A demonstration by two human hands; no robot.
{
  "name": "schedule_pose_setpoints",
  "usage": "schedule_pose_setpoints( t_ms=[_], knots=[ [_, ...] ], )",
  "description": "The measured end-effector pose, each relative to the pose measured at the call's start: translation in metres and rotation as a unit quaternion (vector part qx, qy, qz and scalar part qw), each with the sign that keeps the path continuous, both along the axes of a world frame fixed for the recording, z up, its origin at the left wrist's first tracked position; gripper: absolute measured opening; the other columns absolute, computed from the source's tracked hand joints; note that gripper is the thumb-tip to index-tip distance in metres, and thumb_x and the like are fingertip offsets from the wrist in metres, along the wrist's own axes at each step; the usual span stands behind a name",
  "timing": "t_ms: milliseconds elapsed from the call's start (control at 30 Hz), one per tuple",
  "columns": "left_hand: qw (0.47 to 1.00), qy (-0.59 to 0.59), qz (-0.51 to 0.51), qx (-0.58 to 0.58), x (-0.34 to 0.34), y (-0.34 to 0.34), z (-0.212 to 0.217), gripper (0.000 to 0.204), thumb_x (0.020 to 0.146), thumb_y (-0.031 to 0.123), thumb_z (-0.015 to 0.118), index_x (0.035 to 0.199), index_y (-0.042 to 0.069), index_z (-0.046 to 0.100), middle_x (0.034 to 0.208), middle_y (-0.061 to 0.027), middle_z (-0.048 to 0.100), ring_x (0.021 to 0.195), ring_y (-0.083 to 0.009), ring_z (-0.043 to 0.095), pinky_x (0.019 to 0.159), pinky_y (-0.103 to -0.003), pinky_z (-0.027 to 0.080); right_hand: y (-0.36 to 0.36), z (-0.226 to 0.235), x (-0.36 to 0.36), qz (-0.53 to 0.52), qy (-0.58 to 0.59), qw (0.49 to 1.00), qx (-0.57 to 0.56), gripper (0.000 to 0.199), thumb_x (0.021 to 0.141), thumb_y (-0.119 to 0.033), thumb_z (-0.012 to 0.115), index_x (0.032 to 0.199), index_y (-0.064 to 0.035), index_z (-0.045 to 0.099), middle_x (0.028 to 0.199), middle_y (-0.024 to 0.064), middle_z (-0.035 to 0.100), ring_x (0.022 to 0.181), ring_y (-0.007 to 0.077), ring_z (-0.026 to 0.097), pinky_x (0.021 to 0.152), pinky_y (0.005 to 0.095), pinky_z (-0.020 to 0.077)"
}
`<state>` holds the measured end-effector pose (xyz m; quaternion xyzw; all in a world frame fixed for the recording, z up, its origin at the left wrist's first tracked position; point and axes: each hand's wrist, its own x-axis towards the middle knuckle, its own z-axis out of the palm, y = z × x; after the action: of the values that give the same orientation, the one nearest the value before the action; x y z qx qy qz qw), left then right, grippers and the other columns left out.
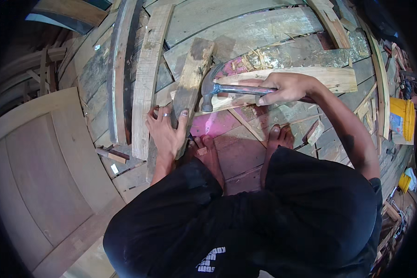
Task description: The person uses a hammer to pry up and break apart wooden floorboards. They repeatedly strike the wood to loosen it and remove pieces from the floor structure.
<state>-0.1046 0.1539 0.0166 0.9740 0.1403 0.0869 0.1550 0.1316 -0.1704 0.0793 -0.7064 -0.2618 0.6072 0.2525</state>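
My right hand (287, 88) is closed around the handle of a claw hammer (238, 89). The hammer's dark metal head points left, close beside a narrow, dark-stained wooden plank (197, 62). Across the lower part of that plank lies my left hand (167, 134), gripping it with the thumb on the right and the fingers toward the left; one finger wears a ring. A paler board (319, 76) lies crosswise behind the hammer and my right hand. Whether the hammer head touches any wood, I cannot tell.
Long planks (148, 69) and a dark-edged beam (123, 69) lie on the left. A panelled wooden door (51, 162) is at the far left. Wood splinters (262, 58) litter the plank floor behind the hammer. A yellow bucket (407, 118) stands at the right. My bare feet flank the middle.
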Motion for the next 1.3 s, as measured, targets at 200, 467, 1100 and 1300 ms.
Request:
schedule_pose_setpoints(
  t_ms=[200, 467, 1100, 1300],
  knots=[
    [0.999, 0.019, 0.02, -0.033, -0.003, 0.004, 0.001, 0.053, 0.096, 0.046, 0.071, 0.125, 0.002, 0.07, 0.125, -0.0253, 0.066, 0.128, -0.0459, 0.049, 0.11, -0.058, 0.037, 0.003, 0.0, 0.021, 0.031, -0.009, 0.999, 0.009, 0.04, 0.099, -0.037, 0.076, 0.114, -0.0002, 0.073, 0.063, -0.0014, 0.055, 0.046, 0.0109, 0.051, 0.042, 0.0329, 0.0417],
    [0.999, 0.017, 0.019, -0.033, 0.0, 0.005, -0.001, 0.053, 0.095, 0.046, 0.072, 0.126, 0.003, 0.068, 0.126, -0.0247, 0.066, 0.127, -0.0452, 0.05, 0.109, -0.059, 0.037, -0.015, -0.018, -0.015, -0.105, -0.001, 0.983, 0.152, 0.033, 0.104, -0.038, 0.07, 0.108, -0.005, 0.067, 0.07, -0.0035, 0.054, 0.052, 0.0099, 0.051, 0.047, 0.0281, 0.043],
    [0.997, 0.023, 0.055, -0.043, -0.009, 0.004, -0.015, 0.082, 0.085, 0.058, 0.08, 0.133, -0.004, 0.059, 0.138, -0.0254, 0.058, 0.133, -0.051, 0.046, 0.112, -0.066, 0.035, 0.007, -0.029, -0.143, -0.309, -0.235, 0.915, 0.107, 0.027, 0.105, -0.026, 0.069, 0.115, -0.0002, 0.066, 0.079, 0.008, 0.059, 0.075, 0.0168, 0.053, 0.072, 0.0356, 0.0466],
    [0.982, -0.06, 0.075, -0.162, 0.005, 0.0, 0.012, 0.061, 0.087, 0.03, 0.084, 0.135, 0.001, 0.061, 0.14, -0.0263, 0.053, 0.137, -0.0475, 0.046, 0.115, -0.056, 0.038, -0.054, -0.024, -0.144, -0.333, -0.221, 0.909, 0.118, 0.028, 0.105, -0.029, 0.07, 0.106, -0.0008, 0.064, 0.071, 0.0132, 0.053, 0.067, 0.0188, 0.05, 0.064, 0.0386, 0.0442]
  ],
)
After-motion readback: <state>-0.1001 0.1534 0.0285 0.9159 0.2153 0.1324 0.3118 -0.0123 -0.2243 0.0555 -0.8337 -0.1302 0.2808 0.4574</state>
